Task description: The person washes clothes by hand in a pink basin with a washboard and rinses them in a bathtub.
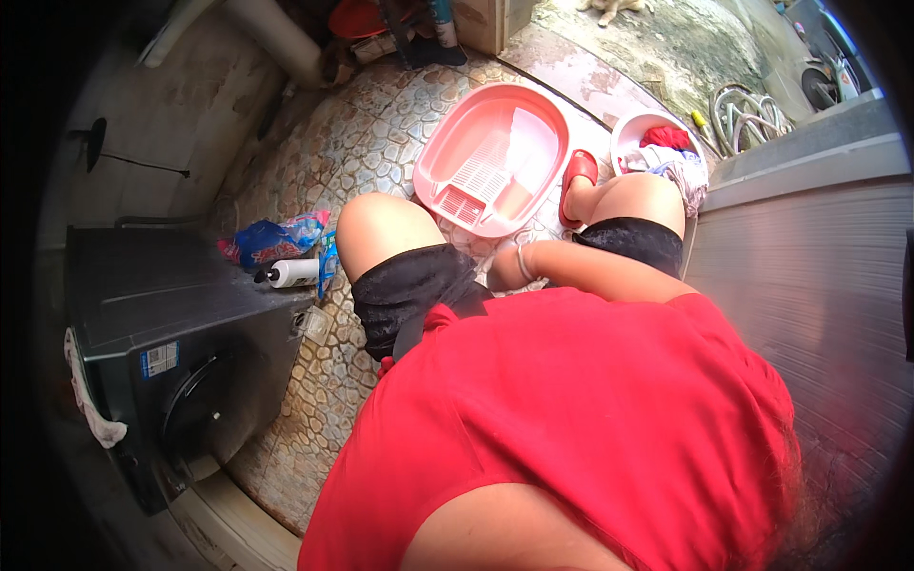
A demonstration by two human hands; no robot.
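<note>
My right hand point(507, 269), with a pale bracelet at the wrist, is low between my knees, just below the near edge of a pink plastic basin point(493, 160). Its fingers are blurred and partly hidden, so what it touches cannot be told. My left hand is out of view. The basin has a built-in ribbed washboard and holds some water. To its right, beside my red slipper point(580, 168), a white round basin point(628, 135) holds a red cloth point(665, 138) and pale, patterned cloths point(664, 164).
A dark front-loading washing machine point(193, 307) stands at left, with a blue detergent bag point(271, 239) and a white pump bottle point(294, 273) on top. A ridged panel point(792, 235) rises at right. Beyond the doorway lie a coiled hose point(746, 118) and an animal point(610, 8).
</note>
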